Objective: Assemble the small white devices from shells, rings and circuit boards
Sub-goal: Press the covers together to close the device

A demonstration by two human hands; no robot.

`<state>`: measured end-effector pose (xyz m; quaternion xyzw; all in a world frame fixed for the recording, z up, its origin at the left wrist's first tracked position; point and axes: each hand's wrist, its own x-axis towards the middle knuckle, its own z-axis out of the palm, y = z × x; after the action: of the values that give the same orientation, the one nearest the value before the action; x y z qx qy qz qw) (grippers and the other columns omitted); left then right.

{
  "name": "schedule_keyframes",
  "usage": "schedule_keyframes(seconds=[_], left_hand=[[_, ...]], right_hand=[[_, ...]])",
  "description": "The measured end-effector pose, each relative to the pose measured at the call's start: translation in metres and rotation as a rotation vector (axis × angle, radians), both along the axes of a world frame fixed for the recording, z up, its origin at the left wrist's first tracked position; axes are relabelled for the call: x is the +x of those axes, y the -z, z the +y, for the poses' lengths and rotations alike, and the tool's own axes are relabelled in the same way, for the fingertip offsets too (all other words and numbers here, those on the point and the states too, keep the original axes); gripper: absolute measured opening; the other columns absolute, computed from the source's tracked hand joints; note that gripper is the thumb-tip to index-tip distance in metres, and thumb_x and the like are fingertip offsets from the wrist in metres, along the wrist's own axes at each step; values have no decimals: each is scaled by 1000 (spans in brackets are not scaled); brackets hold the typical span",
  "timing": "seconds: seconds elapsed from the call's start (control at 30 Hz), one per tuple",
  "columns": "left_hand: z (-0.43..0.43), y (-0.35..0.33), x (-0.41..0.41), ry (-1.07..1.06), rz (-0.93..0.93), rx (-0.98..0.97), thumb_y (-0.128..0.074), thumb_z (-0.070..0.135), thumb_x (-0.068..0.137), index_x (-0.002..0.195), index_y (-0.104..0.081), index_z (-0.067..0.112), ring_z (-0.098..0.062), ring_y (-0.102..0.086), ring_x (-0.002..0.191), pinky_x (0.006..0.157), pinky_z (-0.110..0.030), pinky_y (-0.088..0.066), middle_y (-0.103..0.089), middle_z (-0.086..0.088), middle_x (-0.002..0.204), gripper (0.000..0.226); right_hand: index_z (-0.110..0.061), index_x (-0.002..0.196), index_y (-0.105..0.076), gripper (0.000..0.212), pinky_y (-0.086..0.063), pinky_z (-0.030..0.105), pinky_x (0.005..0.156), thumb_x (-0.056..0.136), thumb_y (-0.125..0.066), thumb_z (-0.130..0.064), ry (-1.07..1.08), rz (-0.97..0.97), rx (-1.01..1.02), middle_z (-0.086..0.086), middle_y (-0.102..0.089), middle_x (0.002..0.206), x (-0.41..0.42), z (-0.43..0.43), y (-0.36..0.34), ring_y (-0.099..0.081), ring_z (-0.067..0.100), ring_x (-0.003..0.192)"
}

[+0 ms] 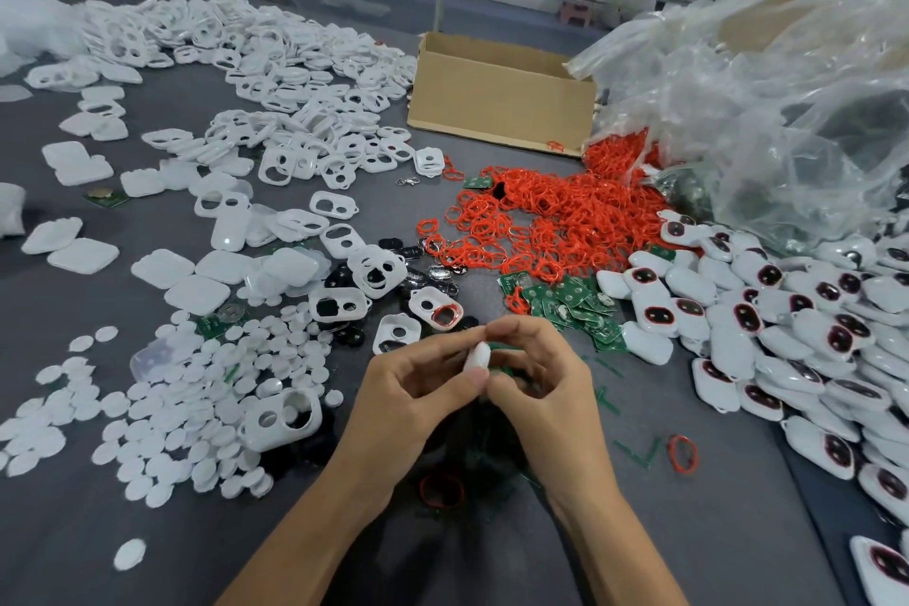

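Lower centre of the frame: left hand (418,384) and right hand (536,374) meeting fingertip to fingertip above the grey tabletop (147,556). Both pinching one small white shell piece (478,356) between thumb and forefingers. Held edge-on to the camera, long axis running roughly up the frame, top leaning slightly right. Inner face hidden; presence of a board inside impossible to tell. A sliver of green by the right fingertips, too small to name. Probably a press-together step, judging by the two-sided pinch. Equally near both hands, so free to go with either.

Just beyond, up and right of the right hand: green circuit boards (570,305) in a loose heap, nearer that hand. Up and left of the left hand: open-faced shells (339,305), one fitted with a red ring. Lower left: scattered white discs (196,408). Lower right: a loose red ring (682,454), lying alone.

Middle of the frame: a tangle of red rings (541,221). Along the right edge: finished devices (762,310) in a pile, many with dark windows up.

Farther back: a cardboard box (501,98), a broad drift of white shells (275,64) at upper left, clear plastic bags (787,89) at upper right.
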<state>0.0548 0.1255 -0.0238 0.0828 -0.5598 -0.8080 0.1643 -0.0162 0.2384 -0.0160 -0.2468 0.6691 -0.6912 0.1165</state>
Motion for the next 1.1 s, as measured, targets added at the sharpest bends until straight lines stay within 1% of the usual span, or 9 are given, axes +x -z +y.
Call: schedule_keyframes(seconds=[0.17,0.27,0.37,0.53,0.67,0.77,0.83,0.97,1.1], left_hand=[[-1,1,-3,-123,-24,54,-69,21,77,111,-73,13,-19,-69,101,88,-28,-56,-75,-6,106,36],[-8,-2,-5,-120,22,254,-63,25,78,107,-73,16,-13,-68,92,78,-24,-57,-73,-5,106,32],[-14,-3,-3,-124,23,318,-54,35,83,109,-69,14,-12,-67,88,74,-24,-57,-71,-7,107,36],[-15,-7,-2,-155,-24,338,-33,46,100,88,-64,11,-11,-48,54,47,-21,-39,-63,-3,74,49],[-12,-7,-1,-108,-55,324,-29,48,101,70,-57,18,-12,-36,45,40,-21,-28,-49,1,60,51],[-9,-6,0,-75,-67,257,-27,43,100,65,-52,17,-11,-31,41,38,-19,-26,-44,1,55,50],[-6,-6,0,-59,-84,212,-28,39,99,61,-51,15,-11,-29,37,36,-19,-26,-43,1,50,51],[-3,-5,-1,-32,-106,151,-30,37,99,59,-48,12,-12,-26,33,37,-17,-27,-38,0,45,51],[-3,-4,-2,-27,-115,139,-31,38,98,61,-50,11,-13,-28,33,37,-18,-28,-40,-1,47,50]], right_hand=[[-6,101,-60,44,-50,17,72,76,-45,26,-51,17,-21,-4,-72,90,-2,1,0,-68,10,90],[-13,103,-60,48,-52,20,78,80,-42,25,-117,75,27,-10,-72,98,0,2,-4,-68,12,101],[-16,95,-65,47,-49,17,84,79,-43,24,-32,224,153,-15,-71,97,-3,6,-8,-68,6,96],[-31,83,-68,48,-48,18,81,83,-49,13,163,384,436,-20,-69,87,-23,22,-11,-65,1,88],[-20,95,-76,35,-47,19,84,83,-58,7,16,615,633,-5,-72,97,-24,23,-10,-64,11,92],[-18,102,-75,32,-48,35,85,84,-58,2,-120,828,796,0,-70,102,-21,15,-5,-60,23,100],[-16,102,-74,27,-48,39,82,86,-58,-2,-167,874,866,2,-68,100,-23,9,-6,-58,26,100],[-11,88,-72,20,-45,34,75,80,-59,2,-268,932,938,5,-64,85,-32,2,-17,-58,26,89],[-13,86,-57,10,-43,39,74,82,-53,-4,-316,1002,1019,4,-56,91,-33,0,-21,-51,24,92]])
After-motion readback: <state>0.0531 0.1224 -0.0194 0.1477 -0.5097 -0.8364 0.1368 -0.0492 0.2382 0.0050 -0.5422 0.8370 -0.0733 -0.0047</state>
